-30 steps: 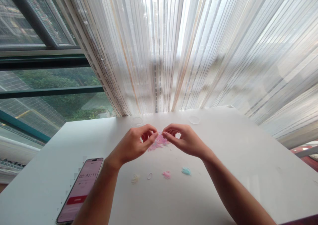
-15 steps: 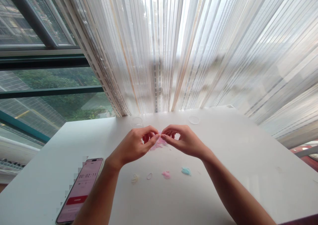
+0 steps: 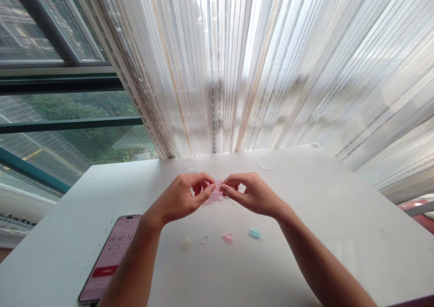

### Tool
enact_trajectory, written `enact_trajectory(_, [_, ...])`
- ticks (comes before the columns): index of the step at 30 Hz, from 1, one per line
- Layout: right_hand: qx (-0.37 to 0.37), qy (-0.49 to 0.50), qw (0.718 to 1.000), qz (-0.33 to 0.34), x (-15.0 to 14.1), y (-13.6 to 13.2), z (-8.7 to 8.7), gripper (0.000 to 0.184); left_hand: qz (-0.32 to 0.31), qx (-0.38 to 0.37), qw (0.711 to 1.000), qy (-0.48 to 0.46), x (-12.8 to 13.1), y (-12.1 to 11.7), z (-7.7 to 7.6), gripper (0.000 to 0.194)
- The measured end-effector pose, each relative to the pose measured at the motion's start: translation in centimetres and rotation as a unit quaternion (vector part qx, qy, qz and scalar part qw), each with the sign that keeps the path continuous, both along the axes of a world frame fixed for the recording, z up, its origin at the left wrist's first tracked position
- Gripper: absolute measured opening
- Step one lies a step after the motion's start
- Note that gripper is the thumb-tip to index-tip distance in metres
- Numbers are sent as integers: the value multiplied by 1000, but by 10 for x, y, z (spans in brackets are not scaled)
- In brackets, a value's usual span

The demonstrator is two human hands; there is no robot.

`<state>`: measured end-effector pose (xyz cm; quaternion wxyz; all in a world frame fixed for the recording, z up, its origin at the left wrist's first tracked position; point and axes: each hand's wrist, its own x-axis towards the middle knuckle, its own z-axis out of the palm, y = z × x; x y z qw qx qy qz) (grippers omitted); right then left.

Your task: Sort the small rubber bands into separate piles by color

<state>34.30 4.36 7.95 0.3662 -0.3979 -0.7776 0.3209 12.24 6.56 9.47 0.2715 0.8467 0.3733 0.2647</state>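
Note:
My left hand point(image 3: 190, 196) and my right hand point(image 3: 247, 193) hover over the table with thumb and forefinger pinched, the fingertips facing each other a small gap apart. Whatever is between them is too small to make out. Behind and below the fingertips lies a loose heap of pink and purple elastic bands point(image 3: 213, 199), partly hidden by my hands. Nearer me is a row: a pale yellow bunch of bands point(image 3: 185, 243), a single light purple band point(image 3: 204, 240), a pink bunch point(image 3: 227, 238) and a turquoise bunch point(image 3: 254, 233).
A phone point(image 3: 111, 252) with a running timer lies left, partly under my left forearm. At the back of the white table point(image 3: 339, 216) are a clear round container point(image 3: 188, 164) and a clear disc, perhaps a lid point(image 3: 266, 163). A striped curtain point(image 3: 230, 72) hangs behind the table's far edge.
My fingertips have drawn slightly apart, the left hand shifting a little left. Both hands keep their pinch. The phone's timer has advanced one second.

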Motion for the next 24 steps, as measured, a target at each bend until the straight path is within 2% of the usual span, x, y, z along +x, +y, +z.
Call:
enact_trajectory(14, [-5, 9, 1000, -13, -3, 1, 0, 15, -13, -19, 999, 26, -5, 1, 1, 24])
enact_trajectory(24, [-2, 10, 1000, -20, -5, 1, -1, 16, -12, -26, 999, 34, -7, 0, 7, 21])
